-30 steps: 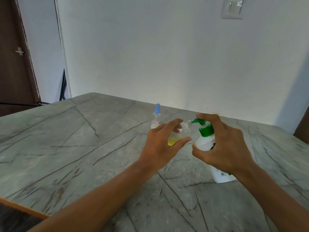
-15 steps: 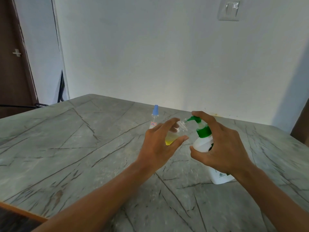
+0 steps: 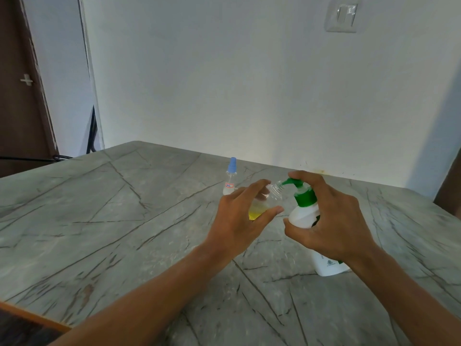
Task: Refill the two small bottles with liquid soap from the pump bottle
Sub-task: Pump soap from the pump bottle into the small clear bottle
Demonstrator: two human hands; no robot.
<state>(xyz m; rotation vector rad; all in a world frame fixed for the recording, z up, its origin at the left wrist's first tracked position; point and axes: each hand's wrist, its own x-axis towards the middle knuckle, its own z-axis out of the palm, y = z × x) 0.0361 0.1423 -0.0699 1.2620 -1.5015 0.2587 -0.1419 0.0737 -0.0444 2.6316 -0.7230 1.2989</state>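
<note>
I'm looking down on a grey stone-patterned bench point(image 3: 99, 221) with dark veins running all across it and an orange-brown edge strip point(image 3: 32, 318) at the near left corner. Behind it is a plain white wall point(image 3: 224, 83) with a switch plate point(image 3: 341, 17) high on the right. A dark brown door point(image 3: 17, 96) stands at the far left.

The left hand point(image 3: 239, 221) grips a small clear bottle point(image 3: 257, 211). It's tilted, with yellow liquid pooled low and its open neck right at the green spout. The right hand point(image 3: 331, 221) is wrapped round the white pump bottle point(image 3: 301, 216), which stands on the bench at the right, and I see the fingers point(image 3: 306, 177) curled over the green pump head. The second small bottle point(image 3: 230, 179), blue-capped, stands upright on the bench just behind the left hand.
</note>
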